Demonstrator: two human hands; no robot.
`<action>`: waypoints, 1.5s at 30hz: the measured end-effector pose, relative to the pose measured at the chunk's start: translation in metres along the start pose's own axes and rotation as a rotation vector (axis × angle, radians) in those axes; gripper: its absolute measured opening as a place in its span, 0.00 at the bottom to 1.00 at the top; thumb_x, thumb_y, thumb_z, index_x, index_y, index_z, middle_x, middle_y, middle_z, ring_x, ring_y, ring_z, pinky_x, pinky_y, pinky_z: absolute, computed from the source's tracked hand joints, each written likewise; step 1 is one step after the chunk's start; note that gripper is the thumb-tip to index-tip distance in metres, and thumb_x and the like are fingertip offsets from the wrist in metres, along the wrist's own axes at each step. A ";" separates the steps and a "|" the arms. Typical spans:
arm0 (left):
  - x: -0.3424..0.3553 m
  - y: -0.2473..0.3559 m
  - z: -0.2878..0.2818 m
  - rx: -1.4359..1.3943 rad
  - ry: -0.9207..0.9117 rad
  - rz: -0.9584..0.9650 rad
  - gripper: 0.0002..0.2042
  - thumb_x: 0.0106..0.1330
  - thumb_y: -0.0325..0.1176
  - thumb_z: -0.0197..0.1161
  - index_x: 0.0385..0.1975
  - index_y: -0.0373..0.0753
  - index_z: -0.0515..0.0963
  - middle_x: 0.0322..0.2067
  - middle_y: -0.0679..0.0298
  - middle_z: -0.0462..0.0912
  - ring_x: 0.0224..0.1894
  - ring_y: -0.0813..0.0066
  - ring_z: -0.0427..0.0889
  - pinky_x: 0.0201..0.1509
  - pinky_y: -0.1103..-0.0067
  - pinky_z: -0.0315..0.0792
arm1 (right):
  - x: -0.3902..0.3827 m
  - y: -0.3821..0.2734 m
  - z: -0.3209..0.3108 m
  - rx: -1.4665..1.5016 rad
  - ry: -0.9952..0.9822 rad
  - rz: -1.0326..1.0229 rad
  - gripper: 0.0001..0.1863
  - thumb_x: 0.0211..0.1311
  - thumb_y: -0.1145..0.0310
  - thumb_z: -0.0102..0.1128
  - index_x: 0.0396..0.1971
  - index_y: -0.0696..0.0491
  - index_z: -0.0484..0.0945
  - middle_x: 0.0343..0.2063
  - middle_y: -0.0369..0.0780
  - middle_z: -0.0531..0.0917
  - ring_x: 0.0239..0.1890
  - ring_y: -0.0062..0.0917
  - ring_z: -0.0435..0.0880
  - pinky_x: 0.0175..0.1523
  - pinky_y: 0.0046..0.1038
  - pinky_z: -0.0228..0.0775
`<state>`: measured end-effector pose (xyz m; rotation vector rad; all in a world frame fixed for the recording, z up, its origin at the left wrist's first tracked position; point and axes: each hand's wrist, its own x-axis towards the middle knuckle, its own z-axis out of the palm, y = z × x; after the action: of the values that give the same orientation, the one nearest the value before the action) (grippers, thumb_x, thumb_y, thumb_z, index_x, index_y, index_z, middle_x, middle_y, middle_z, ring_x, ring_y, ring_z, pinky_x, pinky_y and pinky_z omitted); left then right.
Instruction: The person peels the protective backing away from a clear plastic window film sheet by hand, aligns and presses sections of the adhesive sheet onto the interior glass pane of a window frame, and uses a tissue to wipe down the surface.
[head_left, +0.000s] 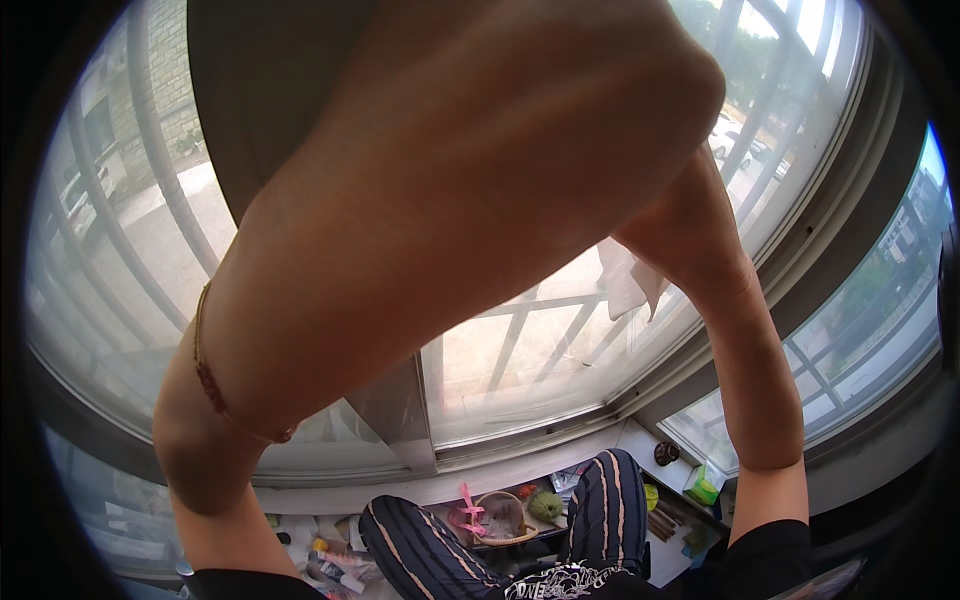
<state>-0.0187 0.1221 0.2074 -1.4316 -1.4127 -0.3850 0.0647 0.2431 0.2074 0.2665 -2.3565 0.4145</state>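
Both hands are raised high in front of the window from where I watch: the left hand point(630, 75) looms close to the camera, its forearm slanting across the view, and the right hand point(685, 235) is partly hidden behind it. Neither set of fingers shows, so I cannot tell whether either hand is clenched or released. A pale cloth point(627, 287) hangs just beside and below the right hand, in front of the window pane point(525, 355); I cannot tell whether that hand grasps it. I see a thin bracelet point(203, 372) around the left forearm, near the elbow. Bars cross the view outside the glass. Below, between the knees in striped trousers point(612, 510), sits a basket point(500, 517) with a pink ribbon point(469, 512), a green round thing point(545, 505) beside it.
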 end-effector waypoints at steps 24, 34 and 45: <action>-0.027 0.002 -0.023 0.068 -0.050 0.041 0.11 0.64 0.34 0.59 0.20 0.37 0.75 0.15 0.65 0.73 0.17 0.80 0.71 0.21 0.83 0.63 | -0.010 0.020 0.021 0.054 -0.011 0.013 0.17 0.50 0.71 0.57 0.05 0.58 0.73 0.04 0.39 0.73 0.09 0.20 0.75 0.20 0.22 0.68; -0.022 0.002 -0.023 0.080 -0.039 0.046 0.11 0.63 0.34 0.60 0.20 0.37 0.75 0.14 0.65 0.73 0.17 0.79 0.71 0.21 0.83 0.64 | -0.015 0.017 0.011 0.106 -0.010 0.013 0.17 0.51 0.70 0.57 0.06 0.58 0.73 0.04 0.38 0.73 0.09 0.19 0.75 0.20 0.22 0.67; -0.028 -0.003 -0.026 0.089 -0.025 0.038 0.10 0.63 0.33 0.60 0.20 0.37 0.75 0.14 0.64 0.74 0.17 0.78 0.72 0.21 0.82 0.64 | -0.036 0.016 0.046 0.073 0.185 0.024 0.17 0.52 0.69 0.57 0.07 0.58 0.72 0.05 0.38 0.73 0.09 0.19 0.74 0.20 0.21 0.67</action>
<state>-0.0171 0.0853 0.1972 -1.3930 -1.4031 -0.2771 0.0570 0.2439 0.1472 0.2246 -2.1685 0.5149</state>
